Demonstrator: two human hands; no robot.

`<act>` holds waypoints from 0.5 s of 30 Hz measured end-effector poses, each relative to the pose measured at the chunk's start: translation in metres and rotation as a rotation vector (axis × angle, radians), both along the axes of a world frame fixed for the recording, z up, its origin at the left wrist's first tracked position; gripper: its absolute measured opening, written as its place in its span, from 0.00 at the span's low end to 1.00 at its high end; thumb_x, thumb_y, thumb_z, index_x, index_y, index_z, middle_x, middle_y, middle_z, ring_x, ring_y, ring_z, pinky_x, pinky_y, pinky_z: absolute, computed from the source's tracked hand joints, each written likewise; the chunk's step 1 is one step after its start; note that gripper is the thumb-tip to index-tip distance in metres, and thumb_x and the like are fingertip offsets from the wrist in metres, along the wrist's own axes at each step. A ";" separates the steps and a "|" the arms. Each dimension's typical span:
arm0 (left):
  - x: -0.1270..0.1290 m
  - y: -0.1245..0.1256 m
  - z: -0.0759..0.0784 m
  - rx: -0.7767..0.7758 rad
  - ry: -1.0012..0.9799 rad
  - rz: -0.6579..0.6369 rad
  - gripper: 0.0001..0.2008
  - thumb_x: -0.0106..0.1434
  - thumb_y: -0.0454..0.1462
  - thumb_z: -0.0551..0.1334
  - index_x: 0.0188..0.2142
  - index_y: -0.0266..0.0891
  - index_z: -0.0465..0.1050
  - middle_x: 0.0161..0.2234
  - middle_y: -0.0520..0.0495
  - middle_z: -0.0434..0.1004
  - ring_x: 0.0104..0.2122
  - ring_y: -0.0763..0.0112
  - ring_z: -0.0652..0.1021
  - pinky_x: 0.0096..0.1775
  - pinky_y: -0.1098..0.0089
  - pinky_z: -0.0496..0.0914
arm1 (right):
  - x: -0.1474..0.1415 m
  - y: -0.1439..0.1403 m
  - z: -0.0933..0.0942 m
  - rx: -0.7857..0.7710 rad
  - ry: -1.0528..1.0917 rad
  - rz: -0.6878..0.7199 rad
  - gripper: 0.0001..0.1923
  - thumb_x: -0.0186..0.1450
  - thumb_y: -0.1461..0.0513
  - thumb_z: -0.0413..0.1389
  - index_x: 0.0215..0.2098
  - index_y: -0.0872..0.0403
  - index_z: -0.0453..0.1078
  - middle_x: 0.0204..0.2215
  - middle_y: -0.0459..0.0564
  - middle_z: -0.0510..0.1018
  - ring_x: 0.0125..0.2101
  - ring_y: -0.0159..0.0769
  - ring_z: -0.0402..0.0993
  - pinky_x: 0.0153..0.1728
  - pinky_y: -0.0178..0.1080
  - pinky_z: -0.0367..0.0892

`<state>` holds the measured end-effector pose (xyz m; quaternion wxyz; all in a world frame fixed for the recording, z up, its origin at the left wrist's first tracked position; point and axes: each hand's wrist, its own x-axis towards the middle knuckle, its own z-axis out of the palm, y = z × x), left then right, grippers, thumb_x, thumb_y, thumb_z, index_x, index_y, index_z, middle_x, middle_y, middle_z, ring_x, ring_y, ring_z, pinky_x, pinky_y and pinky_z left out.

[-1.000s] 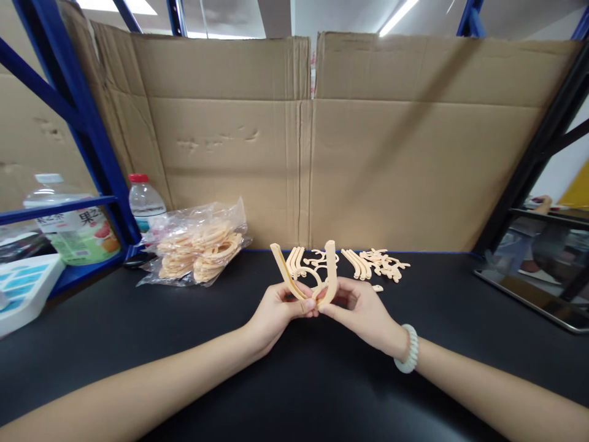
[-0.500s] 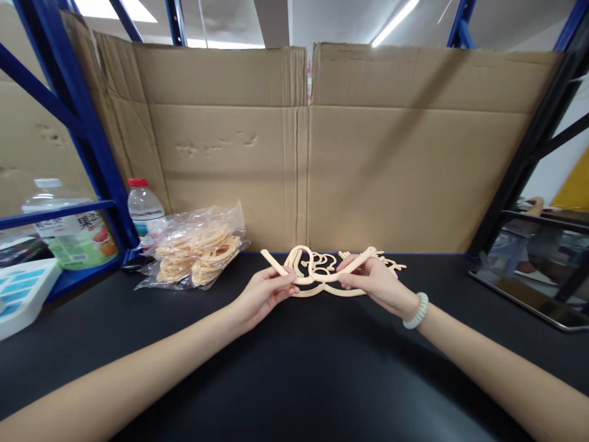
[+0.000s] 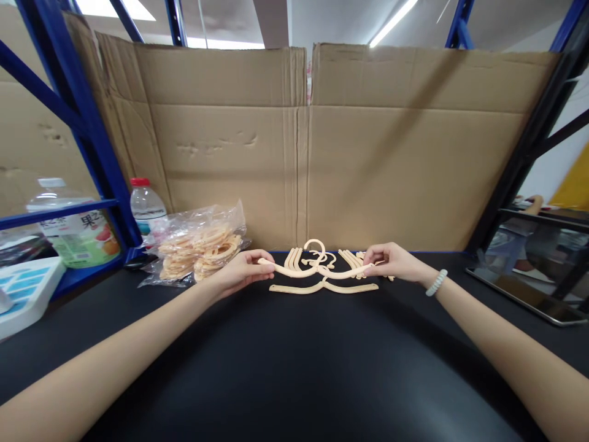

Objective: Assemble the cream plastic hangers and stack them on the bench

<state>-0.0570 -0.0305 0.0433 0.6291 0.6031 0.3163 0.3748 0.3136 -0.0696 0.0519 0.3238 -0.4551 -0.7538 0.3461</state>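
I am pinching the left tip of a cream plastic hanger [image 3: 317, 270] with my left hand [image 3: 239, 275], and my right hand [image 3: 391, 261] is gripping its right tip, holding it spread just above the black table [image 3: 294, 368]. A second hanger [image 3: 322, 287] is lying flat just near of it. Loose hanger parts [image 3: 363, 261] are sitting far behind, and a plastic bag [image 3: 197, 248] is lying to the left.

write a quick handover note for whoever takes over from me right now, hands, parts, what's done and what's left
Left hand grips the left tip of a beige hanger; right hand grips its right tip, held just above the black table.
Done: one hanger lies flat below it.
Left: loose parts behind by the cardboard, plus a full plastic bag at left.
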 end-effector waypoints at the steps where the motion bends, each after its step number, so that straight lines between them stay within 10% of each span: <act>1: 0.000 0.000 0.000 0.019 0.022 -0.003 0.10 0.49 0.32 0.73 0.30 0.33 0.74 0.27 0.50 0.76 0.29 0.76 0.78 0.34 0.78 0.72 | 0.003 0.001 0.000 0.001 -0.020 0.001 0.17 0.51 0.53 0.66 0.28 0.56 0.68 0.29 0.51 0.79 0.30 0.37 0.76 0.30 0.37 0.67; 15: 0.001 0.001 -0.002 0.436 0.409 -0.026 0.13 0.51 0.42 0.69 0.28 0.37 0.70 0.26 0.52 0.75 0.28 0.72 0.74 0.33 0.72 0.67 | 0.009 0.004 -0.002 0.092 -0.288 0.115 0.15 0.52 0.54 0.64 0.25 0.55 0.68 0.26 0.45 0.71 0.26 0.31 0.64 0.26 0.34 0.57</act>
